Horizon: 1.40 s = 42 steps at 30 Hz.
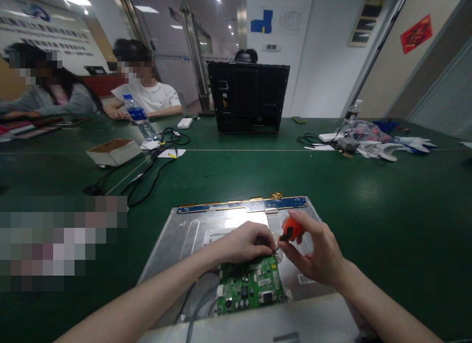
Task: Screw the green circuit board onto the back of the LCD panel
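Observation:
An orange-and-black screwdriver [292, 228] is gripped by its handle in my right hand [321, 249], its shaft slanting down to the left. The tip meets the upper right corner of a green circuit board [250, 286]. My left hand [248, 240] is bent over the board's top edge, fingertips pinched together near that tip; whatever they hold is too small or hidden to make out. Under the board lies a silver metal panel [169, 249], with a narrow blue circuit strip [239, 205] along its far edge. Grey cables [197, 303] run beside the board's left side.
A white edge [250, 321] crosses in front of the board. Beyond are a black monitor housing [249, 97], an open box [114, 152], black cables [147, 173] and a water bottle [140, 117]. Plastic bags and gloves [383, 146] lie far right. Several people sit around the green table [387, 234].

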Tool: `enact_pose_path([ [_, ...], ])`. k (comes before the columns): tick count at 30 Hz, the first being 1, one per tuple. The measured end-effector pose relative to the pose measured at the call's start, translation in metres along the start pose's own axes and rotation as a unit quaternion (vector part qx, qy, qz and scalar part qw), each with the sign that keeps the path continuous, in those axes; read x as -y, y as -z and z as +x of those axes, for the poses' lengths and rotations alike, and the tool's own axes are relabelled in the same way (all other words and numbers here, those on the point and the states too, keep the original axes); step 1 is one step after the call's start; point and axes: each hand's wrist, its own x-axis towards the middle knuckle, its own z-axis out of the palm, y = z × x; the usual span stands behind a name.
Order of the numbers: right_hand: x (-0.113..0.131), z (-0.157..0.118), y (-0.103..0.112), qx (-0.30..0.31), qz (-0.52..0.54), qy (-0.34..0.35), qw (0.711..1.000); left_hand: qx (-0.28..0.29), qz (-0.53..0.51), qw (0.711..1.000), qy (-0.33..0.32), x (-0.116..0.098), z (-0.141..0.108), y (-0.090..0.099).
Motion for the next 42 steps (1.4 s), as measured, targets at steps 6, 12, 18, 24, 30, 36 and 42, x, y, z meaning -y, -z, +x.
enact_pose_path([
  [6,0.0031,0.0022,0.0012,0.008,0.010,-0.005,1.000,0.002,-0.020,1.000,0.012,0.0002,-0.0007,-0.0013],
  [12,0.0037,0.0019,0.0015,-0.002,-0.012,-0.008,1.000,0.003,-0.022,1.000,0.012,0.0021,-0.0005,-0.0015],
  [18,0.0010,0.0000,-0.0002,-0.008,-0.026,0.006,1.000,-0.001,0.008,1.000,0.006,0.0027,0.0003,-0.0003],
  [24,0.0018,0.0004,0.0006,0.005,-0.006,-0.004,1.000,0.000,-0.011,1.000,0.004,0.0020,0.0000,-0.0010],
  [30,0.0036,0.0002,0.0008,0.000,-0.011,-0.014,1.000,-0.003,-0.031,1.000,0.005,0.0011,-0.0005,-0.0016],
  [36,0.0013,0.0010,0.0000,-0.003,-0.009,0.012,1.000,-0.001,-0.007,1.000,0.009,0.0016,-0.0002,-0.0007],
  [42,0.0018,0.0001,0.0012,0.004,-0.004,0.005,1.000,-0.001,0.002,1.000,0.000,0.0021,-0.0002,-0.0004],
])
